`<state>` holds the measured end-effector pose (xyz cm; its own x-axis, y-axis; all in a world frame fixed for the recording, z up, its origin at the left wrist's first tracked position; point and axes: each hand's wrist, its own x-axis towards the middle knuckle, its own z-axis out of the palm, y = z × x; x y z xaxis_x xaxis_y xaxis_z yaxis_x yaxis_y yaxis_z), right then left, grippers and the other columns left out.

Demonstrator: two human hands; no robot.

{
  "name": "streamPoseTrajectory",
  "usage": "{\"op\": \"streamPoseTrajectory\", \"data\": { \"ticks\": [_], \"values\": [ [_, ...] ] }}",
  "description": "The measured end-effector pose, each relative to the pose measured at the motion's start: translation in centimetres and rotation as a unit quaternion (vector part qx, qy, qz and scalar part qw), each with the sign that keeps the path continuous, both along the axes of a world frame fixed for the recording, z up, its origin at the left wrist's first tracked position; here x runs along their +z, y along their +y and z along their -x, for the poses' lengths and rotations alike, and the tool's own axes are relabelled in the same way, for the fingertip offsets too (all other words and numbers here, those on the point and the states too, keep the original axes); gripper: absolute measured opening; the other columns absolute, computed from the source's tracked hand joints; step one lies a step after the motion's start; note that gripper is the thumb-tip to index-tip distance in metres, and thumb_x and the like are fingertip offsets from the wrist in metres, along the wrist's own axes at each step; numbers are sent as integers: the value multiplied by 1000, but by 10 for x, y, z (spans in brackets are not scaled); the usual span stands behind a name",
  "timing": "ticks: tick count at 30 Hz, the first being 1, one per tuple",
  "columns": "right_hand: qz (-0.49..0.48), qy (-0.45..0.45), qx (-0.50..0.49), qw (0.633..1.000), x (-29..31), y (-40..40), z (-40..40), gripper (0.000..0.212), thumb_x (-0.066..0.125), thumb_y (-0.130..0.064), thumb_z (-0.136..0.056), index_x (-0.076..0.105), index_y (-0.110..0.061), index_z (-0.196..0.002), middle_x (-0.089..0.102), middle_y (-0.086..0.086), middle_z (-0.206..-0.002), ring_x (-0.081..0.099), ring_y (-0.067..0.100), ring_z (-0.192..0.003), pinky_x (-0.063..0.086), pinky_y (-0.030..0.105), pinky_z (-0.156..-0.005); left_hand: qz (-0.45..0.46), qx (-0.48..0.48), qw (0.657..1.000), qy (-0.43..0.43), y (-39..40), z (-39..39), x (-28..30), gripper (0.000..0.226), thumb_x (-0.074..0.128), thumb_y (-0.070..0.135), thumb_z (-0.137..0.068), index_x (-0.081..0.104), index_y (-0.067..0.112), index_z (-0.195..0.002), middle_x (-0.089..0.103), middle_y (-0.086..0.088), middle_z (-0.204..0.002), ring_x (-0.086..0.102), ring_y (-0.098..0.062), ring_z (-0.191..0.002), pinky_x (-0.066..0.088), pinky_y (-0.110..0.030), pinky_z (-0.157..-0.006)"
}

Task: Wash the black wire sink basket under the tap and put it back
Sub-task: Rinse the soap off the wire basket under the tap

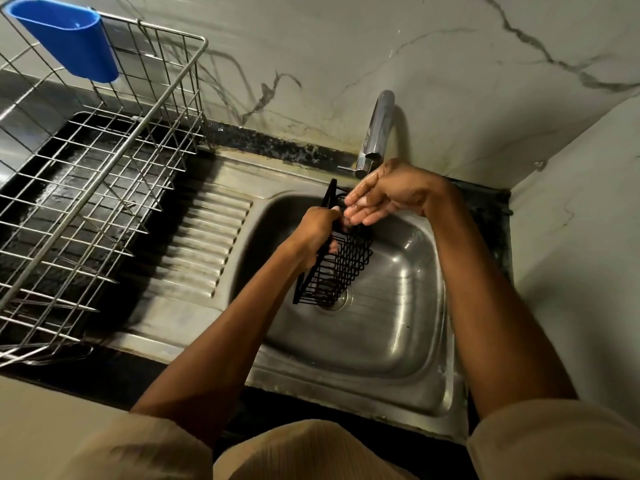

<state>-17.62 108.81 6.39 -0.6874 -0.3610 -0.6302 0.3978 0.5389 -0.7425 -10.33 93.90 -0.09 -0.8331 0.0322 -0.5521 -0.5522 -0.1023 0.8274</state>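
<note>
Stainless steel sink (pixel 398 358) with ribbed drainboard at left, set in a dark counter against a marble-patterned wall. Large wire dish rack (pixel 104 188) on the counter at far left, blue plastic cutlery holder (pixel 65 39) hooked on its back rim. Chrome tap (pixel 375 133) rising behind the basin, spout over the back edge. Black wire sink basket (pixel 341 268) held tilted above the basin, lower end over the drain (pixel 341 297), upper end just below the spout. Left hand (pixel 317 233) gripping the basket's side frame, fingers curled through the wires. Right hand (pixel 384 195) wet, fingers straight and loosely together, resting on the basket's upper end under the spout.
</note>
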Motion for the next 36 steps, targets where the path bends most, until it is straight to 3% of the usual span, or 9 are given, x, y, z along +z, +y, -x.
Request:
{"op": "streamPoseTrajectory", "data": {
  "ticks": [5, 7, 11, 17, 23, 27, 30, 32, 36],
  "values": [
    [25, 94, -131, 987, 1, -4, 4, 38, 42, 23, -87, 57, 16, -121, 62, 35, -119, 69, 36, -104, 59, 26, -68, -26, 0, 1000, -13, 6, 0, -1, 32, 40, 14, -106, 64, 5, -87, 57, -12, -87, 46, -16, -51, 46, -27, -48],
    [39, 65, -97, 992, 3, -1, 4, 39, 40, 21, -89, 55, 17, -125, 62, 35, -120, 65, 39, -113, 58, 25, -68, -37, 19, 999, -11, 6, 2, 0, 33, 37, 14, -108, 63, 4, -91, 59, -12, -88, 52, -17, -56, 50, -28, -52],
    [-46, -23, 109, 993, 15, 7, 0, 32, 42, 16, -93, 66, 7, -113, 74, 22, -102, 73, 33, -96, 62, 34, -77, -61, 48, 997, -6, 1, 7, 2, 32, 33, 12, -109, 60, 1, -96, 61, -17, -91, 62, -21, -68, 56, -28, -54],
    [9, 86, -49, 995, 3, 0, 8, 32, 49, 16, -91, 61, 6, -119, 67, 24, -117, 70, 29, -106, 58, 40, -90, -41, 52, 998, -4, -2, 9, 5, 32, 34, 11, -108, 63, 2, -97, 63, -12, -94, 62, -18, -60, 59, -30, -60],
    [3, 30, 19, 999, 3, 1, 8, 34, 42, 15, -93, 61, 6, -119, 70, 23, -108, 72, 30, -100, 58, 39, -90, -24, 36, 999, -6, -2, 3, 6, 33, 36, 9, -109, 62, 3, -90, 62, -13, -92, 59, -19, -57, 59, -32, -60],
    [-71, 109, -91, 987, -10, -12, 10, 25, 59, -14, -96, 61, -5, -119, 65, 14, -110, 64, 24, -106, 56, 39, -83, 1, 21, 1000, 19, 7, -8, 4, 28, 38, 6, -108, 62, -1, -95, 63, -12, -90, 57, -21, -57, 54, -30, -53],
    [-174, 90, -37, 980, -22, -26, 6, 67, 63, -57, -87, 49, -15, -136, 53, 8, -137, 54, 29, -121, 52, 48, -88, 70, -27, 995, 70, 19, -14, -3, 28, 43, 10, -107, 66, 6, -91, 69, -14, -96, 62, -23, -67, 57, -36, -62],
    [-216, 124, -17, 968, -32, -34, 3, 82, 66, -62, -78, 46, -14, -141, 50, 11, -142, 54, 31, -120, 49, 45, -92, 125, -76, 981, 127, 27, -19, -9, 27, 47, 13, -106, 66, 12, -88, 72, -13, -97, 65, -22, -72, 61, -42, -70],
    [-287, 233, -56, 927, -42, -34, -3, 36, 64, -28, -72, 66, -11, -103, 66, 13, -109, 57, 27, -86, 40, 27, -66, 133, -135, 968, 165, 37, -27, -14, 19, 52, 17, -106, 62, 12, -90, 72, -14, -97, 66, -20, -62, 59, -38, -62]
  ]
}}
